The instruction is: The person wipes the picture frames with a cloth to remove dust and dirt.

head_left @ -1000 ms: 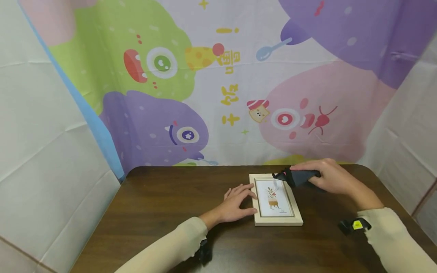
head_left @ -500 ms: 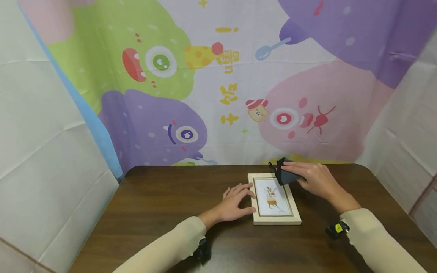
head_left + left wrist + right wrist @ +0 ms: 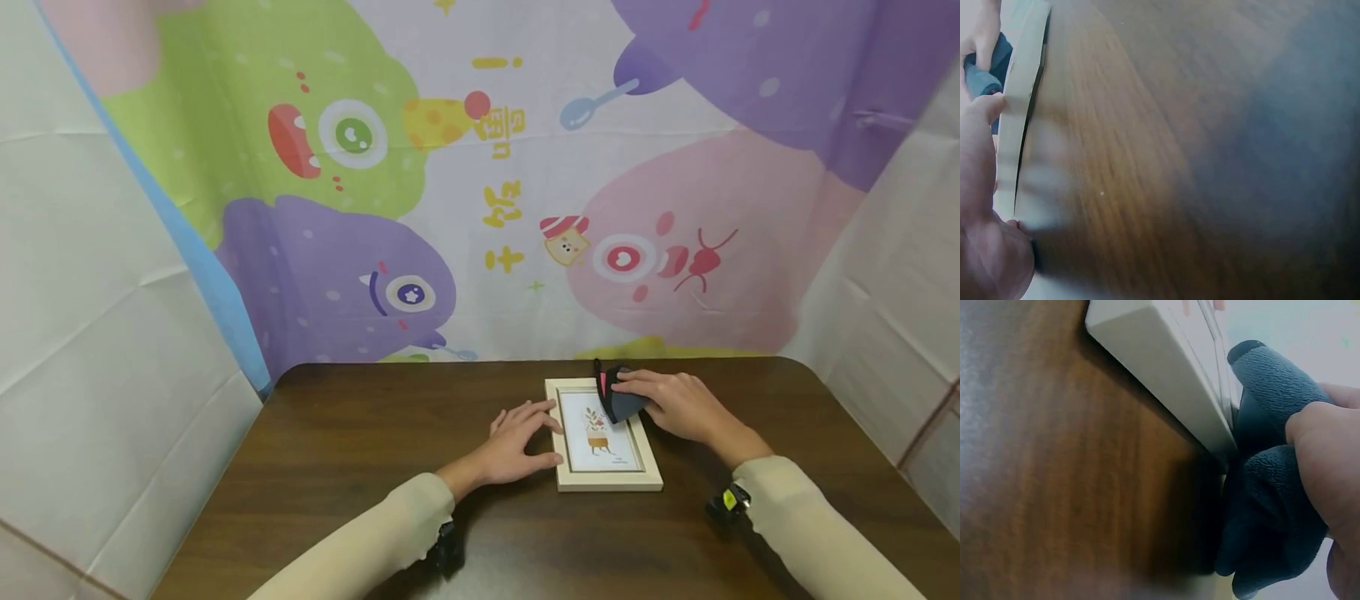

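Observation:
A cream picture frame point(image 3: 611, 482) lies flat on the brown table, its print of a potted plant point(image 3: 598, 440) facing up. My left hand point(image 3: 513, 450) rests with spread fingers on the frame's left edge. In my right hand point(image 3: 686, 408) is a bunched dark grey-blue cloth point(image 3: 624, 402) with black trim and a small loop. The cloth lies over the frame's top right corner and covers part of the print. Seen from the right wrist, the thumb and fingers grip the fuzzy cloth point(image 3: 1275, 381) beside the frame's side point(image 3: 1154, 362).
The dark wood table point(image 3: 360, 433) extends left and in front of the frame. Behind its back edge hangs a cartoon-printed curtain point(image 3: 525, 325). White panels point(image 3: 112, 333) stand at both sides.
My right hand has moved left with the cloth, first over the frame's top edge, then down onto the top right of the print. The left hand and the frame have stayed put.

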{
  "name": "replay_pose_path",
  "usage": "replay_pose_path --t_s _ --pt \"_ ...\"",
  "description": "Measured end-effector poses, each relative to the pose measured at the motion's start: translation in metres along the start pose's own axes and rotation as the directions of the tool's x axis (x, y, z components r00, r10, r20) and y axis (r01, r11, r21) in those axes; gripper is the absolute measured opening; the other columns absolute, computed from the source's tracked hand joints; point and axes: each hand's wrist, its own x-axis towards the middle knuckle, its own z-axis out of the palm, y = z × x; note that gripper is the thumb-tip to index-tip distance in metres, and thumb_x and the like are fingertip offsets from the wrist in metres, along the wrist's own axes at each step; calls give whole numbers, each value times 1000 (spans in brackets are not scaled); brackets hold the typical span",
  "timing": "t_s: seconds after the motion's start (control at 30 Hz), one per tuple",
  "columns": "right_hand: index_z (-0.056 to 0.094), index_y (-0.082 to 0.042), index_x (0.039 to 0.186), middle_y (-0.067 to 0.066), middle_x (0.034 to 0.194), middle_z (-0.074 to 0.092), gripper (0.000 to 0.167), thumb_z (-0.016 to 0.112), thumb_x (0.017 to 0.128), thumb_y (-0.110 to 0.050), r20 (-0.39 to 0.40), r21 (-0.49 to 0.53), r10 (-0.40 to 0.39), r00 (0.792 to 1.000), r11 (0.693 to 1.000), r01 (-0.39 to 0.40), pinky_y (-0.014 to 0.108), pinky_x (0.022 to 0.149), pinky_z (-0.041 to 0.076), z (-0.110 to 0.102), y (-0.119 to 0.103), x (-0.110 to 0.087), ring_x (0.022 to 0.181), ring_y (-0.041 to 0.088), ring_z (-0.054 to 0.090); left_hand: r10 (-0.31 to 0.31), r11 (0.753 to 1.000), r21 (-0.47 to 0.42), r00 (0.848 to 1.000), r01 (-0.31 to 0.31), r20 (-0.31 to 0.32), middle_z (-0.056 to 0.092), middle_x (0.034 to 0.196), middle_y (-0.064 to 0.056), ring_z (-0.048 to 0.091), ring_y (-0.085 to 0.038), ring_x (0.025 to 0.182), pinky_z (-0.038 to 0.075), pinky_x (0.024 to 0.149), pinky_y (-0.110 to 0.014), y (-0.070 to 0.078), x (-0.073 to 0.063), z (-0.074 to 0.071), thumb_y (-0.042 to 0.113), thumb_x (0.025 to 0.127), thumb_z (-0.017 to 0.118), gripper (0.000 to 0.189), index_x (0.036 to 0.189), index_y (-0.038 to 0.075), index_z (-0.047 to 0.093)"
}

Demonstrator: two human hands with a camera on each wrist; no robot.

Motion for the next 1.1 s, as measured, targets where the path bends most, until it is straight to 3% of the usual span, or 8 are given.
replay_pose_path --t_s 0.17,0.33,0.7,0.8,0.9,0.93,1.0,1.1 --pt "80 -16 141 17 146 78 49 78 96 3 136 91 77 988 992 -89 25 59 49 6 -3 2 75 19 71 -5 1000 -3 1000 5 6 38 186 2 28 -44 175 12 135 -81 1 0 -2 47 101 77 41 135 27 67" --pt "80 -17 140 18 145 79 49 78 95 4 159 136 101 982 983 -123 48 80 67 5 -3 4 109 36 81 -3 1000 -10 1000 3 3 39 185 2 28 -44 175 12 135 -81 2 0 -3 47 101 77 41 135 27 67" --pt "80 -17 142 17 149 77 51 72 97 5 152 194 129 980 968 -158 67 101 63 9 -3 -5 131 47 76 0 999 -35 1000 1 28 39 185 -2 28 -48 174 13 133 -84 8 -2 -8 45 103 77 38 135 25 68" --pt "80 -17 142 17 149 77 52 71 97 6 147 206 130 981 966 -159 43 80 65 9 -4 -8 99 28 80 -4 1000 -28 999 5 32 39 185 -1 27 -47 174 13 134 -84 8 -1 -8 45 104 77 39 135 25 68" --pt "80 -17 142 17 149 77 53 70 96 8 130 216 109 985 967 -136 24 57 37 8 -7 -12 64 4 48 -9 1000 -26 1000 10 28 38 185 0 27 -45 175 11 135 -83 4 0 -5 46 103 78 39 135 26 68" --pt "80 -16 142 17 149 77 54 70 95 9 124 219 104 987 967 -129 23 56 26 8 -8 -14 60 1 33 -4 1000 -28 1000 5 17 39 185 1 27 -45 175 11 135 -83 0 1 -3 47 102 78 39 135 27 68" --pt "80 -15 142 18 148 77 54 70 94 10 110 223 84 990 969 -107 22 55 24 8 -10 -17 57 0 22 -2 1000 -29 1000 2 16 39 185 1 27 -45 175 11 135 -83 -1 1 -2 47 102 78 39 135 27 68" --pt "80 -15 141 17 148 77 54 72 94 10 99 215 67 993 973 -87 23 58 26 7 -13 -22 59 -1 25 2 1000 -24 1000 -2 13 39 185 1 27 -46 175 10 135 -83 -1 0 -3 47 102 78 39 134 28 68"
